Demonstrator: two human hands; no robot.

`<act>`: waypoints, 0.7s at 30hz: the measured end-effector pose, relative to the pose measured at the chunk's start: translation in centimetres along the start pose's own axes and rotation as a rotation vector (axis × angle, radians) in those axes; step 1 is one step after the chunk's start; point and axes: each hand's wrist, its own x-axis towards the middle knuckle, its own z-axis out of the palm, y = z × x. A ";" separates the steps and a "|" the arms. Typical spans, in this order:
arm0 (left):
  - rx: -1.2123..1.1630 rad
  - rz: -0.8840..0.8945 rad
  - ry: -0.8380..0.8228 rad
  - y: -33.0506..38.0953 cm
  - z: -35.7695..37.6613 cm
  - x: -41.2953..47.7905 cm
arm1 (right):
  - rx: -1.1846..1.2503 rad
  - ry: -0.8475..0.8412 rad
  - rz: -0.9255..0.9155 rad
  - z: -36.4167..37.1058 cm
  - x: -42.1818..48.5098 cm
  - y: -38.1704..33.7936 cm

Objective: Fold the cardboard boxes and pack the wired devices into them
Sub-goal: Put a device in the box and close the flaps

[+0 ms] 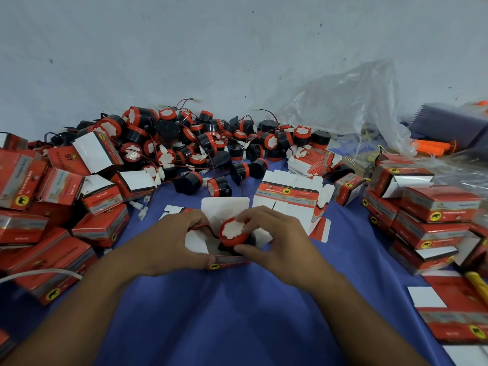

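In the middle of the blue cloth stands an open red cardboard box (229, 262) with white flaps up. A round red-and-black wired device (233, 233) sits partly inside its mouth, white face up. My left hand (171, 241) grips the box's left side and front edge, with the device's red wire under its fingers. My right hand (272, 233) holds the device, fingers over the top and thumb at its front. Behind lies a heap of loose devices (200, 143).
Flat unfolded boxes (289, 199) lie just beyond my hands, and a stack of them (311, 161) further back. Folded red boxes pile up at left (60, 207) and right (427, 215). A clear plastic bag (351, 101) and an orange tool (433, 147) sit back right.
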 end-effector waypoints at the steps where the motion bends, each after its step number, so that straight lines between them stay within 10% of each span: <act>1: -0.019 -0.008 0.001 -0.2 0.0 0.0 | 0.029 0.017 0.017 0.0 0.0 0.1; 11: -0.190 0.023 -0.130 -0.4 -0.2 -0.4 | 0.129 -0.089 0.105 0.7 0.2 0.7; 21: 0.372 -0.201 -0.165 0.8 -5.2 -2.1 | -0.157 -0.139 -0.045 1.7 -0.1 0.2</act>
